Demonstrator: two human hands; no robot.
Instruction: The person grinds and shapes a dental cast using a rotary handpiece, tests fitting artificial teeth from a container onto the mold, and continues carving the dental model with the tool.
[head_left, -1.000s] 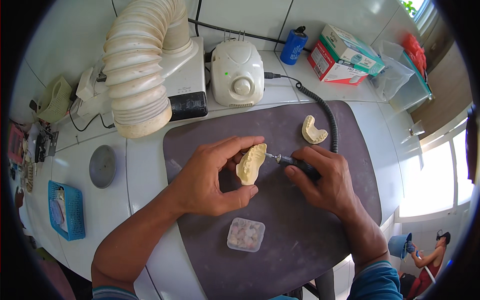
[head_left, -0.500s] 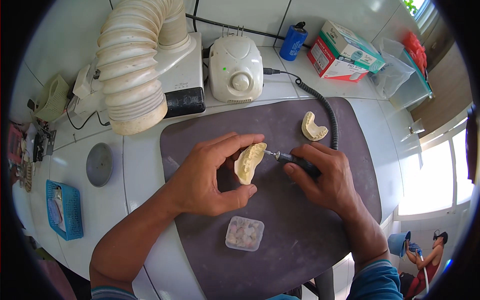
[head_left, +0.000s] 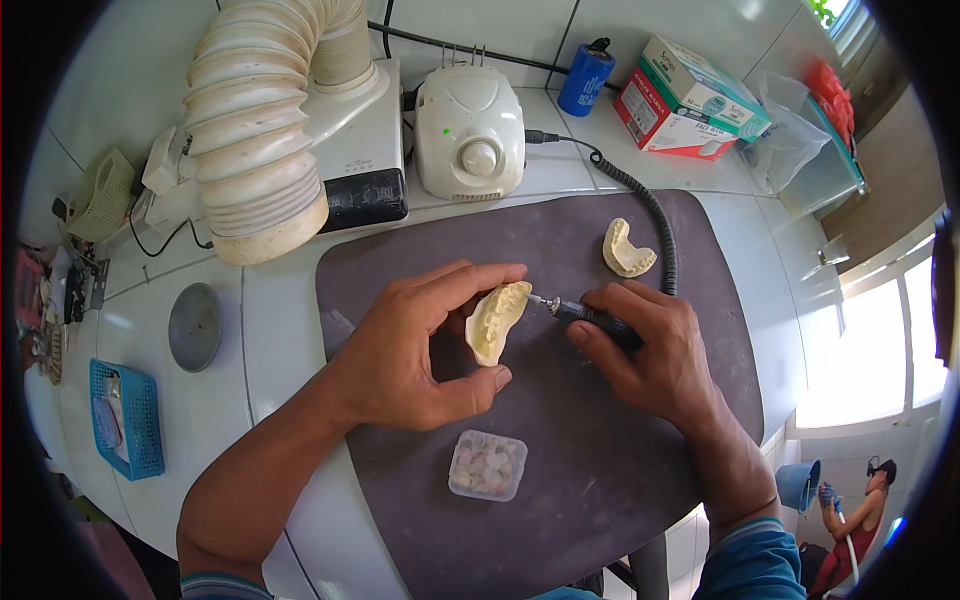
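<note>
Got a cream dental cast (head_left: pixel 489 335) pinched by near and far ends in the left hand (head_left: pixel 405 345) over the mat (head_left: pixel 590 450), probably to leave the right edge free for the bur (head_left: pixel 537 299). Gripping the black handpiece (head_left: pixel 598 322) in the right hand (head_left: pixel 648 345), guessing for steadiness.

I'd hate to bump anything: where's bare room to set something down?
Dark mat: between the clear plastic box and the right forearm. White tiled counter: between the grey bowl and the mat's left edge. Crowded: mid-mat, where the left hand holds a dental cast and the right hand a rotary handpiece, and the back, around the control unit.
</note>
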